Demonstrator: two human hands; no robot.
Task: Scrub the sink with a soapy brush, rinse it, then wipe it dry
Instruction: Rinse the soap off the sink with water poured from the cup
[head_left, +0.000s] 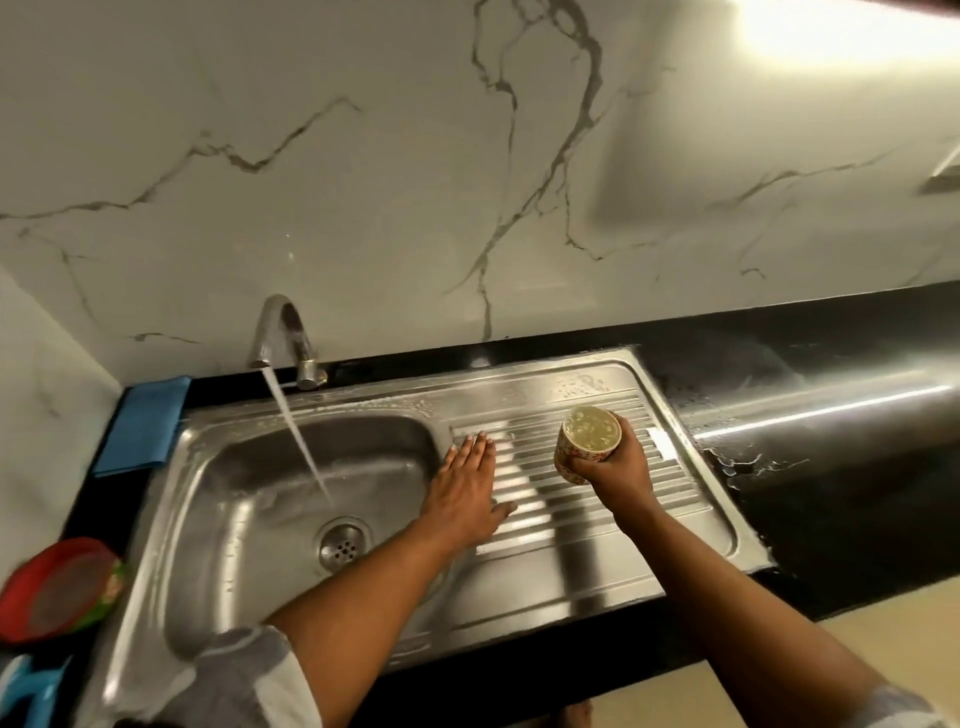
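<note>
Tap running, the right hand (618, 457) grips a water-filled cup (587, 441) over the sink's drainboard (597, 525). The left hand (465, 493) presses flat, fingers straight. Pouring slowly from the far edge should carry suds toward the basin (249, 499).

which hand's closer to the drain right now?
Left. The left hand lies flat on the ribbed drainboard right at the basin's edge, just right of the drain. The right hand holds a cup farther right over the drainboard.
</note>
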